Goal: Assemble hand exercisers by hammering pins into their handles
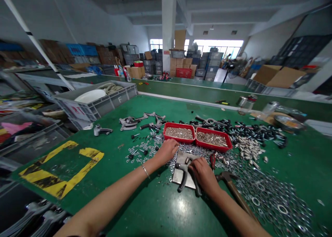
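My left hand is beside the near left corner of a red tray of small metal pieces. Its fingertips are drawn together over loose nuts; anything between them is hidden. My right hand is closed around the upper right side of a grey-and-black two-handled tool. That tool lies on a flat metal plate, its black handles pointing toward me. A small metal cylinder shows by its head. Close to my right hand are a red-handled tool and a hammer.
A second red tray adjoins the first. Metal rings spread to the right, below metal sleeves and black-headed screws. More grey-and-black tool parts lie back left. A grey crate borders the green table.
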Motion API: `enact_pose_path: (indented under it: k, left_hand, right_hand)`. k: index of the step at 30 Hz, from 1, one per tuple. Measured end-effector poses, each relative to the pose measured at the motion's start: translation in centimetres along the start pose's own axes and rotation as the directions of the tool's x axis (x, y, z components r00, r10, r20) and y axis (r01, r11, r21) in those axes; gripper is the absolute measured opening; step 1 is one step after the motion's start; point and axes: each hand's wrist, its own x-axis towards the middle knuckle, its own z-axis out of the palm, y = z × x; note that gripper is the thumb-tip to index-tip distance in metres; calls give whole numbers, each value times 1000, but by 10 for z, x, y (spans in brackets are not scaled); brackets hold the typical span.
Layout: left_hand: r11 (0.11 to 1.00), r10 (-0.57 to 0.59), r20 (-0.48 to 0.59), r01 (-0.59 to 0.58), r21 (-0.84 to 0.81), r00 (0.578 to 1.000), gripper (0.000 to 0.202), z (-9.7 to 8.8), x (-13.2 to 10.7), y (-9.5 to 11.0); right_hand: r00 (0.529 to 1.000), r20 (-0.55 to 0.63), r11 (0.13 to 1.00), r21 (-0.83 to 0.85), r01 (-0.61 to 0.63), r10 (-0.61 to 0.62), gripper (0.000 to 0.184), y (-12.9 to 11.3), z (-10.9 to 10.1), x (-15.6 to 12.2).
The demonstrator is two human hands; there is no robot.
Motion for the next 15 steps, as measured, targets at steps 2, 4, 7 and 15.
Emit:
enact_pose_path:
  k: [2,4,7,15]
  left_hand:
    - [999,-17,9,17,45,1000,21,-9,18,-14]
    - [996,-41,26,39,81,999,22,-15,35,-25]
    - [986,-90,83,77,148,993,23,-16,60,-38]
    - [933,-300,273,222,283,914,36,0,116,-48]
  right_hand:
    - [999,14,998,-59,36,-35,22,1,3,-2]
    - [997,36,992,-99,73,-70,23,0,4,-2]
    - [985,97,982,-110,152,-142,23,-2,-2,-4]
    - [994,-91,890,-444,-101,68,29,50,-65,-86]
